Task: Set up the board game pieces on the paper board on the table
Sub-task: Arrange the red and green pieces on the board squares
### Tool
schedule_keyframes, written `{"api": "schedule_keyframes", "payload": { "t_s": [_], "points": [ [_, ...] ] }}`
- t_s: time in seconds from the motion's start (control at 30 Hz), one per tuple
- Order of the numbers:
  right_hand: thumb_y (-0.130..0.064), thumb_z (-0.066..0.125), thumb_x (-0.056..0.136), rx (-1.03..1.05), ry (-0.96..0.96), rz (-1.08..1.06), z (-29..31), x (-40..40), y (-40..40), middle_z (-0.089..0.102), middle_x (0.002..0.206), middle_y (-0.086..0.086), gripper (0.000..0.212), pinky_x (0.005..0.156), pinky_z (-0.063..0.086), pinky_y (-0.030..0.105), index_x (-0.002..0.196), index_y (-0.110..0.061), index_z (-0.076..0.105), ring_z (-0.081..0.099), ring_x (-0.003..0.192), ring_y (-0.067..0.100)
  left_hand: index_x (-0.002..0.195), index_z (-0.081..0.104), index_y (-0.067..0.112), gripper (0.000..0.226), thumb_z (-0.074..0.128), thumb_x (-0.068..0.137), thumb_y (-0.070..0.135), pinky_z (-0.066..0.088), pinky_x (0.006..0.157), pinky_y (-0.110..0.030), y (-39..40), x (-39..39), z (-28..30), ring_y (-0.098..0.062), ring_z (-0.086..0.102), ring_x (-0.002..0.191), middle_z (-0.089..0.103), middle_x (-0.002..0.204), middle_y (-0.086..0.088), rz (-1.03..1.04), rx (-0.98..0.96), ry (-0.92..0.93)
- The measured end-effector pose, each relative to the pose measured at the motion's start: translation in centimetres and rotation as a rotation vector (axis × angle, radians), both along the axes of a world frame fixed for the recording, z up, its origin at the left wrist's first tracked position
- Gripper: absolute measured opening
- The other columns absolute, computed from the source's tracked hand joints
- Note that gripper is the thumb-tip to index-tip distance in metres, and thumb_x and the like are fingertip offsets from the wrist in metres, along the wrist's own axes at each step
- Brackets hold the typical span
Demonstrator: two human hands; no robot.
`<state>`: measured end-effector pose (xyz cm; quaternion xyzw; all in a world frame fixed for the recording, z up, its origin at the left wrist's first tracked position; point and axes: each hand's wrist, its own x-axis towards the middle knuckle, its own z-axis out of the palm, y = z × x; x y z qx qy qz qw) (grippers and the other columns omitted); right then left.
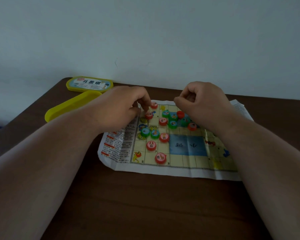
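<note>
Left hand (121, 106): fingertips pinch a red piece (149, 115) at the paper board's (187, 163) far-left corner
Right hand (201, 99): curled, hovering over clustered green pieces (172, 124); contents unclear
Table (145, 205): board lies flat

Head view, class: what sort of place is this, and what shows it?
Probably a room at home: a brown table against a plain wall, with a paper board, game pieces and a yellow box.

We note a creased, matt paper board (189, 163), glossy plastic pieces (151, 145), a smooth yellow plastic case (71, 106) and a dark wood-grain tabletop (145, 205).
</note>
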<state>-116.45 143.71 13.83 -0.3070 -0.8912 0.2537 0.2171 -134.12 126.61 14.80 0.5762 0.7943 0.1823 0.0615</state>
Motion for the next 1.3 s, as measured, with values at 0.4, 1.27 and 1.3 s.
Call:
{"api": "schedule_keyframes", "payload": {
  "t_s": [0.4, 1.27, 1.3],
  "points": [
    [-0.036, 0.065, 0.093, 0.038, 0.001, 0.004, 0.0, 0.1, -0.3, 0.065, 0.077, -0.011, 0.010, 0.061, 0.050, 0.028, 0.089, -0.028, 0.069, 0.062, 0.069, 0.006, 0.101, 0.063, 0.044, 0.022, 0.079, 0.087, 0.050, 0.041, 0.061, -0.018, 0.3, 1.4, -0.2, 0.006, 0.060, 0.084, 0.063, 0.086, 0.024, 0.058, 0.033, -0.043],
    [-0.035, 0.053, 0.101, 0.136, 0.092, -0.013, 0.3, 0.0, -0.2, 0.066, 0.083, -0.009, 0.024, 0.062, 0.046, 0.028, 0.093, -0.020, 0.071, 0.061, 0.074, 0.010, 0.078, 0.056, 0.016, 0.026, 0.075, 0.088, 0.001, 0.055, 0.061, -0.039, -1.5, 1.2, 3.0, -0.011, 0.070, 0.064, 0.078, 0.090, -0.004, 0.022, 0.005, -0.472],
    [-0.033, 0.053, 0.102, 0.126, 0.085, -0.019, 0.4, 0.0, -0.1, 0.067, 0.084, -0.008, 0.024, 0.060, 0.045, 0.026, 0.094, -0.019, 0.071, 0.062, 0.075, 0.010, 0.081, 0.057, 0.016, 0.023, 0.073, 0.089, 0.001, 0.054, 0.057, -0.036, -1.3, 1.3, 2.8, -0.010, 0.069, 0.062, 0.077, 0.091, -0.006, 0.059, 0.041, -0.470]
  ]
}}
